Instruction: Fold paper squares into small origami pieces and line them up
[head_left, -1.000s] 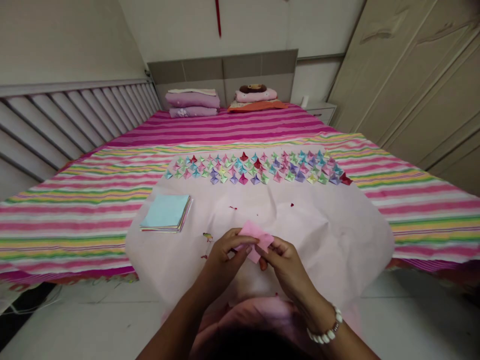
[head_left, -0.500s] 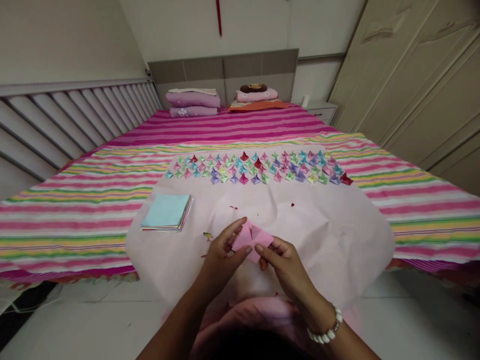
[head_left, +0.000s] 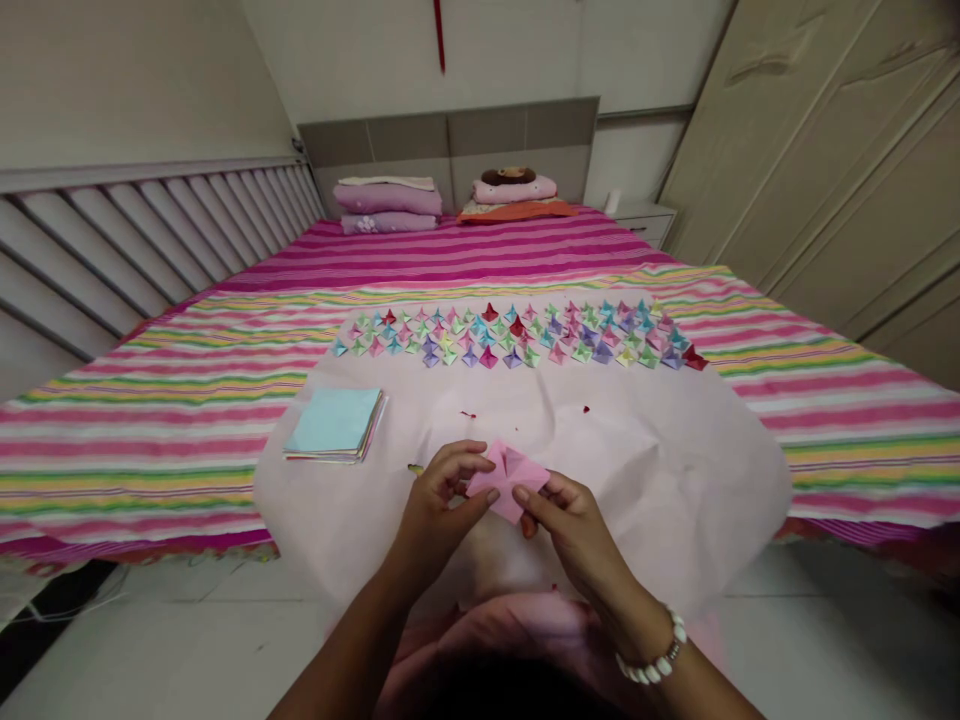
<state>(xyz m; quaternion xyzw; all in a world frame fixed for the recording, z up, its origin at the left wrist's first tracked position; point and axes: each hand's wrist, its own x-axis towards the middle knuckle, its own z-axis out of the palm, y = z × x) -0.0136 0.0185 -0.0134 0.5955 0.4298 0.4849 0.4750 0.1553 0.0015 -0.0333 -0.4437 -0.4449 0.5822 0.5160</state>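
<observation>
Between my hands is a piece of pink folded paper (head_left: 507,480), raised above the pale sheet, with creases and flaps facing up. My left hand (head_left: 450,495) has its thumb on the paper's left lower part, and its index finger lies along the upper left edge. My right hand (head_left: 559,505) pinches the right corner, thumb on top and fingers beneath. The undersides of the paper and some fingertips are hidden. A stack of square paper (head_left: 336,420), light blue on top, lies to the left of my hands.
Rows of small folded paper pieces (head_left: 487,356) in many colours stand across the far part of the pale sheet (head_left: 690,460). Small red scraps (head_left: 586,409) lie nearer. Under the sheet is a striped bedspread (head_left: 150,400); folded bedding (head_left: 386,200) sits by the headboard.
My left index and other fingers have lifted and shifted over the paper's upper left edge. The pink paper's left flap lies flatter. My right hand keeps its pinch.
</observation>
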